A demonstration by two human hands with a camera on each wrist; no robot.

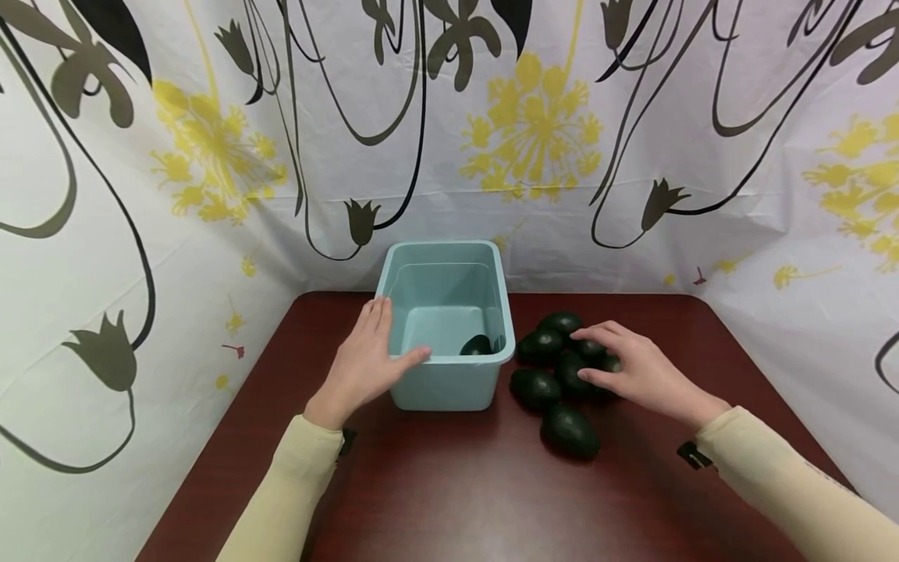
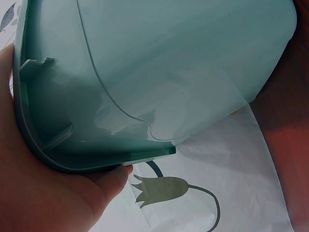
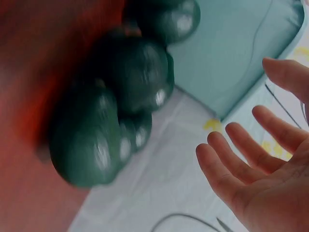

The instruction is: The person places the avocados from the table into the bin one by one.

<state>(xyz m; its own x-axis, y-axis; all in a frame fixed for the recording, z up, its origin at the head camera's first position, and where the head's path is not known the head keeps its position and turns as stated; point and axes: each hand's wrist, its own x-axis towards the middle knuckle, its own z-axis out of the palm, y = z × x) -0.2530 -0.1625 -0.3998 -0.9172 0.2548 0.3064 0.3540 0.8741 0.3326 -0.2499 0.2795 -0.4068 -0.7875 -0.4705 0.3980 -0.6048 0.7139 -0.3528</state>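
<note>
Head view: filling, I'd judge; left hand (image 1: 361, 361), fingers straight, braces a pale-blue rectangular plastic tub (image 1: 442, 387) near the surface's (image 1: 435, 484) far edge, one dark-green oval avocado (image 1: 477, 346) inside. Left wrist: thumb (image 2: 116, 178) at rim. Right wrist: right hand (image 3: 270, 181), fingers parted, empty, should next grasp the loose avocados (image 3: 84, 140).

On my head view I see a glossy, dark reddish-brown table (image 1: 421, 484) across the lower middle of the frame. A pale teal bin (image 1: 442, 388) stands on it near the centre; just right of that I make out dark green avocados (image 1: 535, 389) clustered together.
</note>
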